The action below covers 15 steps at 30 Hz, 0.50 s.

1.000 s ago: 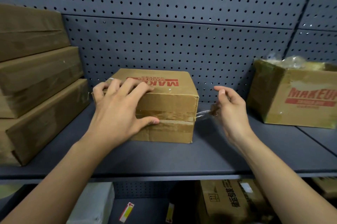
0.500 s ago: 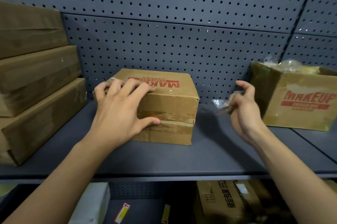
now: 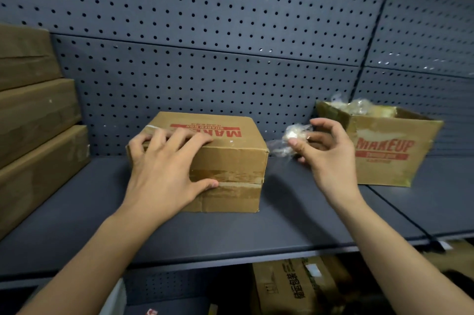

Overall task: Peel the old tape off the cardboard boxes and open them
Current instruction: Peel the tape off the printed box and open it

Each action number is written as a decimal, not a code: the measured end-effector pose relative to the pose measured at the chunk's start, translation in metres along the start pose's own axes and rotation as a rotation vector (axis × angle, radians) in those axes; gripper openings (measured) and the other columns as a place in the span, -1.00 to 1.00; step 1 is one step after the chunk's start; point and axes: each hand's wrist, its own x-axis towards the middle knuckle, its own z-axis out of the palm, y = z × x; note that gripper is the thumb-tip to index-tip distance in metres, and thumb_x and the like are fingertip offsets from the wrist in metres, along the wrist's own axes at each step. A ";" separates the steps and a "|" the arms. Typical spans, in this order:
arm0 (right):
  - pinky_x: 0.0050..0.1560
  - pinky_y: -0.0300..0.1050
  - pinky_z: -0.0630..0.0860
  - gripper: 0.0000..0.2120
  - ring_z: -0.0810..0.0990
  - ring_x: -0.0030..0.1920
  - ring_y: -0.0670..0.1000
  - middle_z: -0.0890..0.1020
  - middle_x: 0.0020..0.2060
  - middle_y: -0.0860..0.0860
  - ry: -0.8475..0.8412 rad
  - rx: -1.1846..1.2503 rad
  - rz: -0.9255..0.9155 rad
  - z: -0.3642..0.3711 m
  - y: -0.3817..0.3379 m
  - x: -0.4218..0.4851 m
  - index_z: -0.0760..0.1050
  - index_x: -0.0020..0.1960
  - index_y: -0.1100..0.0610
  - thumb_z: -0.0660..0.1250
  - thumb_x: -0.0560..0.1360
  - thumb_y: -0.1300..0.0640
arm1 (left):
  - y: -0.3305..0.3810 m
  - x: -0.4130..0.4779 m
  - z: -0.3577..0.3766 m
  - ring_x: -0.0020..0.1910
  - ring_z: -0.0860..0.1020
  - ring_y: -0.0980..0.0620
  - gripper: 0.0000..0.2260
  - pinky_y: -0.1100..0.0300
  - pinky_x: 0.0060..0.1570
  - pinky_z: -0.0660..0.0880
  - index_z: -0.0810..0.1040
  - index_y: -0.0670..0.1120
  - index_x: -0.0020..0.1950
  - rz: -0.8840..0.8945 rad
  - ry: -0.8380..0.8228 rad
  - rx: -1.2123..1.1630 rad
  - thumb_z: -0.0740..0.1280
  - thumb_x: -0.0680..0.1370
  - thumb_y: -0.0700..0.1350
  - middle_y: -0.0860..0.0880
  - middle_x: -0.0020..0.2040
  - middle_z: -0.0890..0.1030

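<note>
Lengthwise left-to-right, box (image 3: pixel 230 160) under flat left hand (image 3: pixel 164 173); right hand (image 3: pixel 331 158), grip tight around crumpled tape (image 3: pixel 289 137).

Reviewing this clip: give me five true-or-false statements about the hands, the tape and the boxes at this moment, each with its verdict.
1. The left hand rests spread on the middle box. True.
2. The right hand holds nothing. False: it pinches a crumpled tape wad.
3. The open box on the right shows "MAKEUP" upright. True.
4. The middle box has its flaps open. False: its flaps are closed.
5. Three stacked boxes stand at the left. True.
</note>
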 end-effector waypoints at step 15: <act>0.11 0.08 0.61 -0.76 0.60 0.05 0.02 0.52 0.01 -0.08 0.385 -0.297 -0.165 -0.069 -0.027 0.097 0.39 0.14 0.02 0.38 0.56 0.02 | 0.016 0.004 0.014 0.22 0.48 -0.12 -0.23 -0.13 0.18 0.19 0.47 0.11 0.35 0.044 -0.017 0.020 0.39 0.24 0.45 0.03 0.25 0.56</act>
